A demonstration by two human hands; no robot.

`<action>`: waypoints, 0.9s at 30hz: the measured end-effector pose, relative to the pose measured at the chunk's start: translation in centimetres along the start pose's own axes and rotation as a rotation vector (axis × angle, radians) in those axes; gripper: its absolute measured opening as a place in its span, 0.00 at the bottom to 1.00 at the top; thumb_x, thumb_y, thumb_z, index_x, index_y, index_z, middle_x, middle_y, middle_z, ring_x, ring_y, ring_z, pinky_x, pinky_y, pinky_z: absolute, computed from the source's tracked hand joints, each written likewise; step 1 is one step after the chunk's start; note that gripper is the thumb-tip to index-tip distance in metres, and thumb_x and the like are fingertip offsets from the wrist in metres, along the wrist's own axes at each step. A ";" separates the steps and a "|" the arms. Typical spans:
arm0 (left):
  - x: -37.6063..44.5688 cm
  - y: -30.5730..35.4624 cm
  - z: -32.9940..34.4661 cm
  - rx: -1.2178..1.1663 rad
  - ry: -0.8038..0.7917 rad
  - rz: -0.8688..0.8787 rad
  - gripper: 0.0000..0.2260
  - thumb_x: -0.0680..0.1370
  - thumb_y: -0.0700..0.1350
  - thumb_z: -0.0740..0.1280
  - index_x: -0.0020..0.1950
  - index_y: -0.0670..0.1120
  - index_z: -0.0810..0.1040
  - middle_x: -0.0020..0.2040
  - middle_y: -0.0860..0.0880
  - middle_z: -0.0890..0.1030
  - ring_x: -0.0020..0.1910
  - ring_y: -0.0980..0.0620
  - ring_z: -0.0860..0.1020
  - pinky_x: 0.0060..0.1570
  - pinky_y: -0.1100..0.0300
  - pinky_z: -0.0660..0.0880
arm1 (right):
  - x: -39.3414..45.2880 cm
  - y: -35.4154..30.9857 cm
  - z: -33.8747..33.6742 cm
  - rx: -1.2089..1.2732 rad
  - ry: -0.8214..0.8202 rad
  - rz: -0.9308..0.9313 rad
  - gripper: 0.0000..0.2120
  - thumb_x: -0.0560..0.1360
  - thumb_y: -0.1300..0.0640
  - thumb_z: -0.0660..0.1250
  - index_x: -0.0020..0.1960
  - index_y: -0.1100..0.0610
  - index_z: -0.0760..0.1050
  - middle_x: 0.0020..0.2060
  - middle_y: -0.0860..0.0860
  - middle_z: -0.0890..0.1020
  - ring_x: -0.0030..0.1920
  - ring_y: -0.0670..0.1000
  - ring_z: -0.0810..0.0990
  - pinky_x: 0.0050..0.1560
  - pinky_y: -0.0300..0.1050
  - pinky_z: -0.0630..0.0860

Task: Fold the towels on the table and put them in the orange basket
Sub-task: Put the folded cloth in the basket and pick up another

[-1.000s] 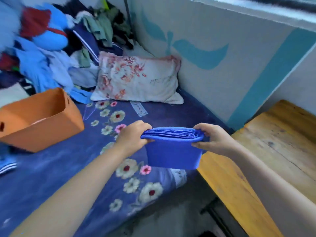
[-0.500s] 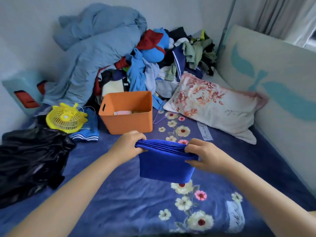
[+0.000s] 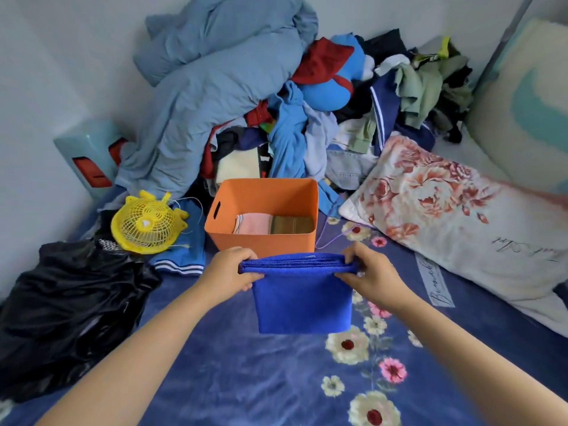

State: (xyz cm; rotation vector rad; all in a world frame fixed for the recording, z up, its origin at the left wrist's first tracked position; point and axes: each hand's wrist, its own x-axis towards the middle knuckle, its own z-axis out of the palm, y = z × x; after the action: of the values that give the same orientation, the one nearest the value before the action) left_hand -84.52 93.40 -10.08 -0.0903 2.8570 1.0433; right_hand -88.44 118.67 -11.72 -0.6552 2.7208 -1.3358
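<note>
A folded blue towel (image 3: 302, 298) hangs in the air just in front of the orange basket (image 3: 261, 242). My left hand (image 3: 229, 270) grips its top left corner and my right hand (image 3: 367, 272) pinches its top right corner. The towel's folded edge is uppermost and the rest hangs down over the blue flowered bedsheet (image 3: 246, 373). Inside the basket lie a folded pink towel (image 3: 253, 224) and a folded olive towel (image 3: 292, 225), side by side on the bottom.
A yellow fan (image 3: 146, 224) lies left of the basket, a black plastic bag (image 3: 67, 305) further left. A heap of clothes and a blue duvet (image 3: 215, 87) rises behind the basket. A floral pillow (image 3: 455, 216) lies at the right.
My view swung left from the wooden bench to the bed. Both hands carried the blue towel toward the orange basket, which now stands directly ahead with its inside visible.
</note>
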 end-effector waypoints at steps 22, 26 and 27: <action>34.1 -14.8 -1.3 -0.690 0.249 -0.199 0.11 0.79 0.38 0.60 0.43 0.54 0.69 0.42 0.54 0.74 0.38 0.62 0.74 0.41 0.69 0.71 | 34.7 9.4 11.6 0.340 0.076 0.281 0.12 0.74 0.69 0.62 0.51 0.54 0.69 0.46 0.52 0.74 0.46 0.48 0.72 0.46 0.33 0.69; 38.5 -18.0 3.6 -0.451 0.178 -0.345 0.03 0.80 0.44 0.57 0.46 0.49 0.66 0.38 0.50 0.72 0.38 0.50 0.72 0.35 0.60 0.63 | 37.3 14.3 15.7 0.307 0.147 0.531 0.14 0.76 0.63 0.61 0.61 0.61 0.68 0.43 0.49 0.74 0.42 0.48 0.72 0.37 0.30 0.71; 39.4 -18.8 5.0 -0.377 0.173 -0.384 0.03 0.80 0.45 0.57 0.48 0.47 0.67 0.40 0.46 0.75 0.42 0.45 0.73 0.37 0.57 0.62 | 37.8 15.5 16.8 0.267 0.137 0.597 0.13 0.76 0.63 0.61 0.60 0.62 0.68 0.43 0.50 0.74 0.41 0.48 0.71 0.32 0.29 0.69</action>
State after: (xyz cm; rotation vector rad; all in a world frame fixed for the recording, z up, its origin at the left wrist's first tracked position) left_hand -121.59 81.43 -30.39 -0.7560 2.5811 1.5177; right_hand -124.62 99.86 -28.62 0.2610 2.4497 -1.5543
